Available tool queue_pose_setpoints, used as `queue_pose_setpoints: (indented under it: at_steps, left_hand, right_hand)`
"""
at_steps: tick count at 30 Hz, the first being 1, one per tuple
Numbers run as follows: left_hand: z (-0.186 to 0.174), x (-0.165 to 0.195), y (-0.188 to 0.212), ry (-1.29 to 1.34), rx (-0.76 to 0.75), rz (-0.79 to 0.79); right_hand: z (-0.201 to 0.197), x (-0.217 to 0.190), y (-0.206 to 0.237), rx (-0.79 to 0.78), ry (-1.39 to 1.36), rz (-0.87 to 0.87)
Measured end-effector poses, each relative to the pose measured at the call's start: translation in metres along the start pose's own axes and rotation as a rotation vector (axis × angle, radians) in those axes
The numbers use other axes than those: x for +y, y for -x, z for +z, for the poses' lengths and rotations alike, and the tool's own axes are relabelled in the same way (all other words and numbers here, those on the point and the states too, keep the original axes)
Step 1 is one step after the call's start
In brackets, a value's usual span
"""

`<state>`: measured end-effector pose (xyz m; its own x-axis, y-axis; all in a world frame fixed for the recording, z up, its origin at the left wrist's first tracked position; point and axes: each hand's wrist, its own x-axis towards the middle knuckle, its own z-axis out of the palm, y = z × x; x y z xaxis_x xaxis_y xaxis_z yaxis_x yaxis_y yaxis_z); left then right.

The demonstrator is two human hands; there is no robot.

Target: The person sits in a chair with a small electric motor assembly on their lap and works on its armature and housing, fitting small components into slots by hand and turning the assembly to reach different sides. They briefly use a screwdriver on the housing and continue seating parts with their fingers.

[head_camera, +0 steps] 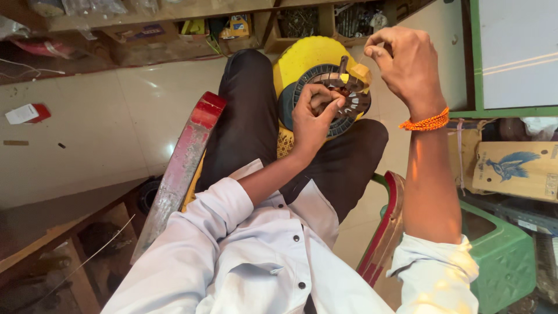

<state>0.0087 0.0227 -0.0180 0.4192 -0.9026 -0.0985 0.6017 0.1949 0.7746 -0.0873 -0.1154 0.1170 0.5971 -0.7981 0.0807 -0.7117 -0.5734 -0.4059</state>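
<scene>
A round slotted metal core (343,102), dark with copper windings in its slots, rests on my lap over a yellow round stand (302,55). My left hand (314,113) grips the core's near side, thumb and fingers closed on it. My right hand (407,61) is raised beside the core, fingers pinched on a thin wire (361,57) that runs down toward a yellow piece (357,72) on the core's top. An orange thread band (425,123) circles my right wrist.
I sit on a chair with red worn armrests (186,157). A green plastic crate (503,261) stands at right, next to a cardboard box with a blue bird picture (514,168). Shelves with boxes (232,26) line the far side. Pale tiled floor (104,134) spreads left.
</scene>
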Motion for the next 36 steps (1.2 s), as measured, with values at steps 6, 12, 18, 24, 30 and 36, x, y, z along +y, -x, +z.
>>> queue_pose_setpoints:
  at_steps: [6, 12, 18, 24, 30, 36]
  left_hand:
    - [-0.003, -0.002, 0.002, 0.060, -0.041, -0.044]
    - [-0.002, -0.008, 0.001, 0.099, -0.014, -0.075]
    - [0.001, -0.011, 0.001, 0.044, 0.098, -0.102]
    - [0.002, -0.002, -0.003, -0.208, 0.164, -0.043]
    - [-0.006, 0.029, -0.014, -0.948, 0.057, 0.388]
    - [-0.027, 0.048, -0.073, -0.729, -0.623, 0.436]
  right_hand:
    - [-0.012, 0.002, 0.005, -0.043, -0.134, 0.021]
    - [-0.003, 0.021, -0.010, -0.014, 0.003, -0.154]
    - [0.038, 0.062, -0.004, -0.116, -0.072, 0.085]
    - [0.081, 0.101, 0.015, -0.097, -0.046, 0.219]
    - [0.101, 0.111, 0.023, -0.015, -0.186, 0.313]
    - [0.059, 0.097, 0.044, 0.109, -0.323, 0.340]
